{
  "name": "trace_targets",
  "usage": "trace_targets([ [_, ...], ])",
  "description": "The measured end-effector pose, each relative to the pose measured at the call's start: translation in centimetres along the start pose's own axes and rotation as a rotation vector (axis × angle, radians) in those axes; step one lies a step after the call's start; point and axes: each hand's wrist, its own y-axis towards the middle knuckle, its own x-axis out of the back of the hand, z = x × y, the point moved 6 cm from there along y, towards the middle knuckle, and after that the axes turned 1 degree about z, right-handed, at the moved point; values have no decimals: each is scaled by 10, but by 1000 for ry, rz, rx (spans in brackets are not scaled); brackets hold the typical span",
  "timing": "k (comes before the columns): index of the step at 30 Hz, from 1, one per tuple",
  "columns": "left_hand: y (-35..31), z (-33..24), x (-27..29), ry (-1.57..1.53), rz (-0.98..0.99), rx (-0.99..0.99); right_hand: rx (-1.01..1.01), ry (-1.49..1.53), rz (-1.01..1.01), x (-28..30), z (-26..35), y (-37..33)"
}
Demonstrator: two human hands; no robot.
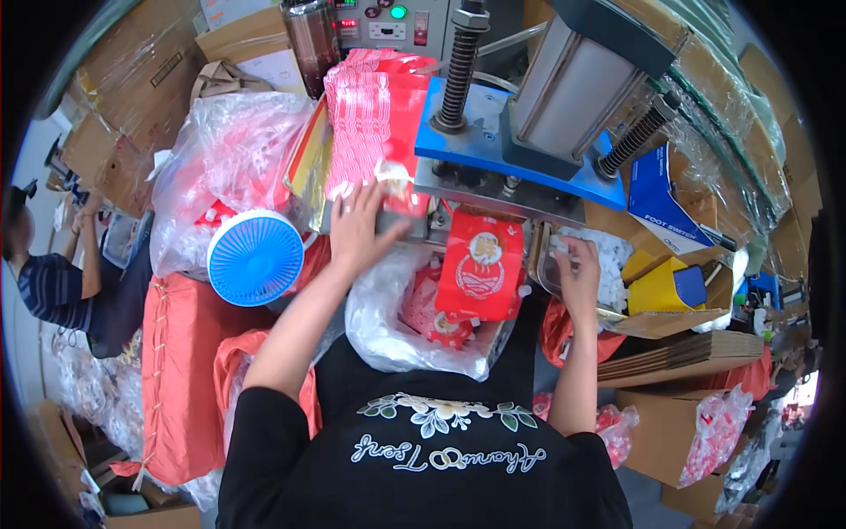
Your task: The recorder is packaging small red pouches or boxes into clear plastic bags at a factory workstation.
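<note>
The left grip (pixel 359 231) stands wide, fingers spread over the near edge of a stack of red pouches (pixel 370 115); I cannot tell whether it presses on them. The right grip (pixel 577 271) has bent fingers above a clear tray (pixel 548 280) beside small white parts (pixel 608 256); I cannot tell whether it holds one.

A single red pouch (pixel 480 264) lies between the two hands, in front of the blue-plated press (pixel 520 145), over an opening lined with a clear plastic bag (pixel 374 326). Its face shows a round pale badge with a written character, above a white line-drawn bowl.

Other markings: white lettering on the blue carton (pixel 661 189), script below flowers on the black shirt (pixel 423 485), and lit digits on the control panel (pixel 395 26).
</note>
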Motion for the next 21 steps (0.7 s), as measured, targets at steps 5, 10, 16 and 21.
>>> trace_targets([
  [5,-42,-11,43,-185,-201,-22,-243,321,40,12,-1,-6],
  [10,-53,-44,36,-953,9,206,-210,510,188,3,74,-5],
  [16,-93,-82,-17,-1089,351,251,-65,454,407,-23,117,-20],
  [21,-94,-89,-38,-1086,460,261,-244,665,448,-33,94,-23],
])
